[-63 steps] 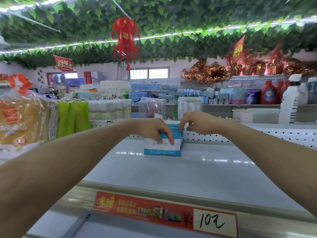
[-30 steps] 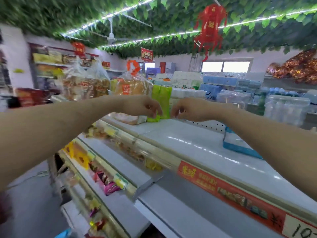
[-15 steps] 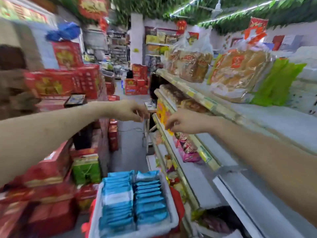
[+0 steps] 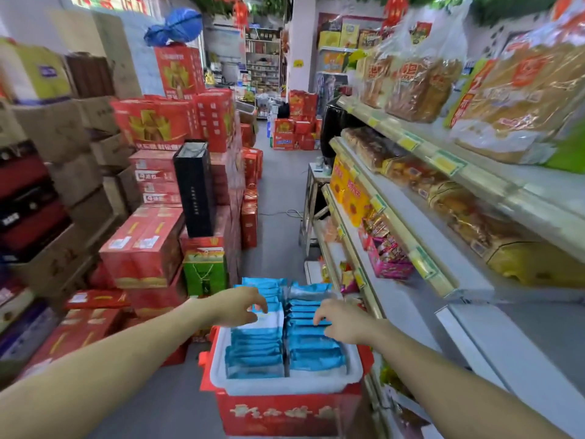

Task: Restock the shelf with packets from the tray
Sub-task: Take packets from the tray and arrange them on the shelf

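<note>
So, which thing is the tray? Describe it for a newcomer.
Follow the aisle floor beside the white shelving unit on the right down to the bottom centre. There a white plastic tray sits atop a red cardboard carton; unlike the stacked red boxes around, it holds two rows of blue packets.

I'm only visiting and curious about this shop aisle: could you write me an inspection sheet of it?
Surface: tray sits on a red box in the aisle.
Job's things: blue packets stand in the tray in two rows; shelf stands on the right.
Clutter: stacked red cartons, a black box and a green box on the left.
Hands: left hand over the left row, right hand over the right row; neither plainly grips.
Cables: a thin cable on the floor farther down.
Surroundings: bread bags on the top shelf.
</note>
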`<state>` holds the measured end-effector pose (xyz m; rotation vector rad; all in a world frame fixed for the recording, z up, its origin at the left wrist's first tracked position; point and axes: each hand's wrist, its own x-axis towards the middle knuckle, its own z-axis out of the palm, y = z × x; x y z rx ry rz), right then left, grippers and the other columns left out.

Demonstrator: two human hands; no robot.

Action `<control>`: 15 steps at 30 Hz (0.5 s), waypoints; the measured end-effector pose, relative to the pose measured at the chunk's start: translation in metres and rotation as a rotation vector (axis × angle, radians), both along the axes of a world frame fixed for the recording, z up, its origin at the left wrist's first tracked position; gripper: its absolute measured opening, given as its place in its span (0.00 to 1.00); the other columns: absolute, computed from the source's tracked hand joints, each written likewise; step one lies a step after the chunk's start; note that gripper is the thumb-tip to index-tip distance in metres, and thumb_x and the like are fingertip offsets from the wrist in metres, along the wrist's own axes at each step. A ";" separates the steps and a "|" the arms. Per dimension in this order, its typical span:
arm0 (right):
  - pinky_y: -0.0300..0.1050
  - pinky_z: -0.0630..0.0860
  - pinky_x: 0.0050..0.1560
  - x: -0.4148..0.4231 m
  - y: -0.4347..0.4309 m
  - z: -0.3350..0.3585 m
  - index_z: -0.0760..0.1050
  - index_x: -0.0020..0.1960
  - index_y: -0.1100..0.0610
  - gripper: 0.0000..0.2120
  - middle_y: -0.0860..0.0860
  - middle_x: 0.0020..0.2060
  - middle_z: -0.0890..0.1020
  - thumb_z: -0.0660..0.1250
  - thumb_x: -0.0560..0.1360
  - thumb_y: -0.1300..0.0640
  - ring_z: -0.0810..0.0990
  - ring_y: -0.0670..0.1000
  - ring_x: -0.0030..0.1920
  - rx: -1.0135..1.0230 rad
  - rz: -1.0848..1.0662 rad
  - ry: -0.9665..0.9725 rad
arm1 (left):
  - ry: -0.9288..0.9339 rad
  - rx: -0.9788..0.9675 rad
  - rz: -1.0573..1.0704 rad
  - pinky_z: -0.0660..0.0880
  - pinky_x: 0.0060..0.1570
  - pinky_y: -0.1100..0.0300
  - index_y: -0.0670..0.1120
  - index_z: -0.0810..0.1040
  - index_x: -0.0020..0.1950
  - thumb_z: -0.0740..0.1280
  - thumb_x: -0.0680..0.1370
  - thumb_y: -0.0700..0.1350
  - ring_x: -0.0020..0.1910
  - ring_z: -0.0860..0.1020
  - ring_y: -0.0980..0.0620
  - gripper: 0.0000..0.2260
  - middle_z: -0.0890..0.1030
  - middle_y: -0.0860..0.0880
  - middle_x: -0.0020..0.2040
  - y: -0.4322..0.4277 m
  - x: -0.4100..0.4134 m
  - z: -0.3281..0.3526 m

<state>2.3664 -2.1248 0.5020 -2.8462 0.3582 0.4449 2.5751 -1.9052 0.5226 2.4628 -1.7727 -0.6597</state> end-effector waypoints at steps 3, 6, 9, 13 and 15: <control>0.53 0.77 0.58 0.004 0.001 -0.010 0.79 0.66 0.48 0.16 0.47 0.64 0.76 0.65 0.80 0.58 0.78 0.52 0.59 -0.065 -0.005 -0.049 | -0.029 -0.006 0.046 0.71 0.63 0.54 0.52 0.78 0.69 0.65 0.82 0.45 0.65 0.74 0.47 0.15 0.75 0.48 0.65 0.004 0.005 -0.019; 0.51 0.77 0.59 0.008 0.003 -0.014 0.80 0.65 0.48 0.15 0.45 0.62 0.77 0.64 0.81 0.59 0.78 0.50 0.60 -0.100 0.049 -0.057 | -0.067 0.001 0.064 0.71 0.67 0.48 0.53 0.78 0.69 0.65 0.82 0.46 0.67 0.73 0.46 0.15 0.74 0.48 0.67 0.007 0.011 -0.030; 0.51 0.78 0.57 0.010 0.006 -0.019 0.83 0.59 0.48 0.14 0.44 0.57 0.78 0.63 0.80 0.60 0.78 0.48 0.54 -0.072 0.111 -0.035 | -0.093 -0.016 0.059 0.71 0.68 0.46 0.55 0.78 0.68 0.65 0.82 0.47 0.68 0.72 0.46 0.14 0.73 0.49 0.69 0.006 0.014 -0.034; 0.46 0.77 0.56 0.010 0.008 -0.023 0.84 0.59 0.48 0.15 0.45 0.57 0.79 0.62 0.80 0.60 0.78 0.47 0.54 -0.067 0.181 -0.019 | -0.091 -0.015 0.043 0.71 0.68 0.47 0.55 0.78 0.67 0.64 0.82 0.47 0.68 0.72 0.46 0.14 0.73 0.49 0.69 0.003 0.020 -0.037; 0.43 0.75 0.54 0.009 0.008 -0.025 0.83 0.62 0.49 0.17 0.45 0.60 0.79 0.62 0.79 0.62 0.78 0.48 0.56 -0.091 0.212 -0.001 | -0.086 -0.016 0.043 0.71 0.68 0.47 0.55 0.78 0.67 0.65 0.82 0.47 0.68 0.72 0.47 0.14 0.73 0.50 0.69 0.002 0.021 -0.038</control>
